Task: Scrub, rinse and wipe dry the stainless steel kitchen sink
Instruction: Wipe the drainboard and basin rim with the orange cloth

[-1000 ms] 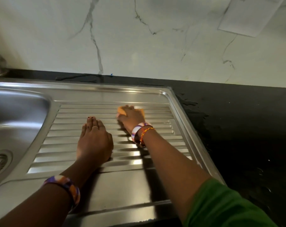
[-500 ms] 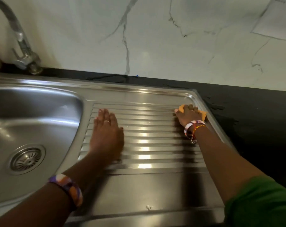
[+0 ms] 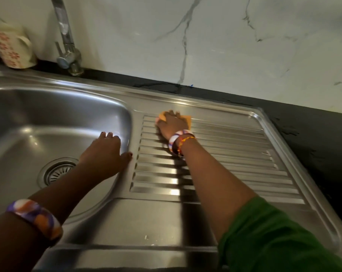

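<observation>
Stainless steel fills most of the head view: the sink (image 3: 166, 222) is set into a black counter (image 3: 313, 122), with its basin (image 3: 38, 122) on the left and the ribbed draining board (image 3: 225, 154) on the right. At the bottom of the basin sits the round drain strainer (image 3: 56, 172). The right hand (image 3: 172, 124) lies on the far left corner of the draining board, close to the back rim, and its fingers are bent over an orange cloth (image 3: 187, 119) which it presses down on the metal; the cloth shows on both sides of the hand. Two bracelets, one white and purple and one of coloured threads, are around the right wrist (image 3: 180, 142), and a green sleeve (image 3: 274, 238) covers the upper arm. The left hand (image 3: 105, 154) holds nothing: its fingers are straight and lean on the right inner wall of the basin, while the thumb lies on the flat strip between the basin and the ribs. A wide purple and orange bangle (image 3: 34, 216) sits on the left forearm. Behind the basin a chrome tap (image 3: 67, 44) rises from the counter, and to the left of it stands a cream mug (image 3: 11, 48) with red flowers. The wall (image 3: 205, 46) behind is white marble with grey veins. Some wet marks are visible on the counter to the right of the sink.
</observation>
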A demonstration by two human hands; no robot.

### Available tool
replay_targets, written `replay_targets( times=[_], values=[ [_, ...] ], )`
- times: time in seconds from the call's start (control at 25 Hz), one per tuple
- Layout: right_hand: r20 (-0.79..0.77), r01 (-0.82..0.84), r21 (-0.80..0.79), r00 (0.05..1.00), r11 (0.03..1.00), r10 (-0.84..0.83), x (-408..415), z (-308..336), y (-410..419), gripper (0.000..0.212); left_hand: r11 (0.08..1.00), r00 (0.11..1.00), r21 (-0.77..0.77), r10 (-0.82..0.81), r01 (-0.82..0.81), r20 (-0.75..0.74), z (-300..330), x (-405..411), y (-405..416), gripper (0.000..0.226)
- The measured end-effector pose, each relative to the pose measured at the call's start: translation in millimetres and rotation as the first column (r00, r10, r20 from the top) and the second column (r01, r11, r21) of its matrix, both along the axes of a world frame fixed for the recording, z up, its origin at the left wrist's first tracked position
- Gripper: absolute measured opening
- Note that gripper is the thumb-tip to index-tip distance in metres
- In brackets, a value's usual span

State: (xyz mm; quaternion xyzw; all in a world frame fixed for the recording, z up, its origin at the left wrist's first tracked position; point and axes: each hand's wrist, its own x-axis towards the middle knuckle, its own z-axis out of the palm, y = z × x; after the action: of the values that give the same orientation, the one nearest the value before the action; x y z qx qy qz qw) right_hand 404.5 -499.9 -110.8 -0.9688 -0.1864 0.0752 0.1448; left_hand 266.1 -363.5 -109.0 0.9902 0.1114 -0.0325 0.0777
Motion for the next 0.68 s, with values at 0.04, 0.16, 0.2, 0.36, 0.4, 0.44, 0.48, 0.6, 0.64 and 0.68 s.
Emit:
replay_targets(
  times=[0.04, 0.16, 0.2, 0.36, 0.4, 0.44, 0.48, 0.6, 0.64, 0.68],
  values=[
    [-0.007, -0.039, 0.019, 0.999, 0.999, 0.039, -3.0, -1.8, 17.8, 0.054, 0.999, 1.000, -0.051, 0.015, -0.017, -0.026, 4.2, -4.9, 2.8, 0.056],
    [-0.156, -0.053, 0.243, 0.983, 0.969, 0.093, -15.2, 5.8, 47.3, 0.054, 0.988, 0.994, -0.151, 0.022, -0.039, -0.108, 13.8, -12.8, 5.8, 0.064],
    [-0.274, 0.039, 0.414, 0.958, 0.909, 0.084, -17.7, 10.4, 47.7, 0.055, 0.989, 0.992, -0.148, -0.001, -0.018, -0.127, 16.6, -14.3, 4.4, 0.066],
    [-0.579, 0.487, 0.758, 0.809, 0.434, 0.101, -7.3, 33.1, 6.3, 0.049, 0.982, 0.955, -0.104, -0.180, 0.159, -0.237, 32.4, -13.8, -8.9, 0.073],
    [-0.561, 0.505, 0.771, 0.827, 0.388, 0.037, -2.1, 38.9, -11.6, 0.046, 0.973, 0.932, -0.082, -0.232, 0.218, -0.277, 35.1, -11.1, -13.3, 0.073],
    [-0.508, 0.490, 0.776, 0.859, 0.396, -0.067, 0.1, 45.8, -31.6, 0.042, 0.961, 0.907, -0.056, -0.274, 0.271, -0.319, 37.6, -8.1, -18.1, 0.072],
    [-0.437, 0.473, 0.764, 0.880, 0.440, -0.187, 0.7, 49.9, -54.9, 0.038, 0.951, 0.888, -0.036, -0.299, 0.306, -0.349, 38.6, -4.6, -22.3, 0.071],
    [-0.143, 0.488, 0.550, 0.855, 0.678, -0.499, -7.7, 44.4, -137.1, 0.039, 0.935, 0.856, 0.030, -0.310, 0.353, -0.414, 38.3, 5.4, -31.3, 0.065],
    [-0.065, 0.539, 0.431, 0.818, 0.723, -0.572, -11.5, 36.6, -163.0, 0.039, 0.927, 0.847, 0.056, -0.313, 0.371, -0.429, 38.1, 7.5, -33.9, 0.062],
    [-0.014, 0.581, 0.320, 0.793, 0.749, -0.609, -13.9, 26.4, -182.7, 0.037, 0.920, 0.841, 0.077, -0.314, 0.384, -0.441, 37.3, 9.7, -35.5, 0.061]
  ],
)
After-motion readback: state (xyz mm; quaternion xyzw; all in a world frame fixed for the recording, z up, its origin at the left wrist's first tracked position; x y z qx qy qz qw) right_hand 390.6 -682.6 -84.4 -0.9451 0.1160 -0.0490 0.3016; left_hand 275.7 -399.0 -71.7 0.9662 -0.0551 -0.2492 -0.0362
